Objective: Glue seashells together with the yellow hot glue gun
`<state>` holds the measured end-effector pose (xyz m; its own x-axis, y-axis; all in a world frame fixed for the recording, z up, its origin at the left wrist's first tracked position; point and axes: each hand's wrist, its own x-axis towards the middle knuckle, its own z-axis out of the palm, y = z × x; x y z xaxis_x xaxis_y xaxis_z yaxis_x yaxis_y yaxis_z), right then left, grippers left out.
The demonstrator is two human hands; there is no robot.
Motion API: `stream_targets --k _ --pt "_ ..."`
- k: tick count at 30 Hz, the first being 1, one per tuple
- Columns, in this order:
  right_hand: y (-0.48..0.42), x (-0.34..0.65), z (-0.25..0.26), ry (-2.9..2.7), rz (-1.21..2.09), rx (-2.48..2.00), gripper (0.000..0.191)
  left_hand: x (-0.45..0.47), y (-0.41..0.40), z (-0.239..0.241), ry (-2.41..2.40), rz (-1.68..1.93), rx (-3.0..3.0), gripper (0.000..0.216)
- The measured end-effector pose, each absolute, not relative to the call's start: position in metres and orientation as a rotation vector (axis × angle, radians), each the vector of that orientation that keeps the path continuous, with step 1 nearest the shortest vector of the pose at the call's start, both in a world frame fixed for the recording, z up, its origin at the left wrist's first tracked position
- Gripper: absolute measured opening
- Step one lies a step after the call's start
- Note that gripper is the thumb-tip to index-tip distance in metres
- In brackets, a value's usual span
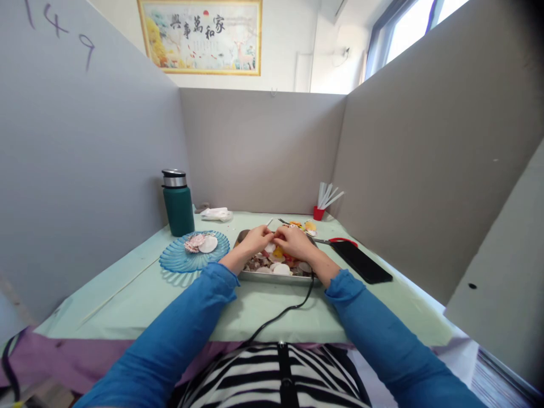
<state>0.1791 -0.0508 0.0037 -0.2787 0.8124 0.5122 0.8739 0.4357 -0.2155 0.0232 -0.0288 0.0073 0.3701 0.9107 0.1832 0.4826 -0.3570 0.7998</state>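
Observation:
Both my hands meet above a metal tray [276, 279] filled with seashells [280, 269]. My left hand [256, 239] is closed, its fingertips pinched over the tray's far half. Close against it, my right hand [294, 242] is closed too, fingers bent inward. Whatever the fingertips hold is small and mostly hidden. A thin whitish stick end [269, 222] shows just beyond the left fingers; I cannot tell whether it is held. White, brown, yellow and orange shells lie below the hands. A black cable [293, 307] runs from beside my right wrist to the table's front edge.
Left of the tray is a blue glass plate [172, 258] with shells, and behind it a green bottle [178, 209]. To the right lie red-handled scissors [345, 241] and a black phone [361, 262]. A red cup [318, 213] holds white sticks. Grey partitions [263, 150] enclose the table.

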Motion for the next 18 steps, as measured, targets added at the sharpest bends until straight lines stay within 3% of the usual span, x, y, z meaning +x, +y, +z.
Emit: stream_targets --k 18 --pt "-0.0532 0.1785 0.0053 -2.15 -0.097 -1.406 0.017 0.0217 -0.0275 0.0075 1.24 0.838 2.048 0.022"
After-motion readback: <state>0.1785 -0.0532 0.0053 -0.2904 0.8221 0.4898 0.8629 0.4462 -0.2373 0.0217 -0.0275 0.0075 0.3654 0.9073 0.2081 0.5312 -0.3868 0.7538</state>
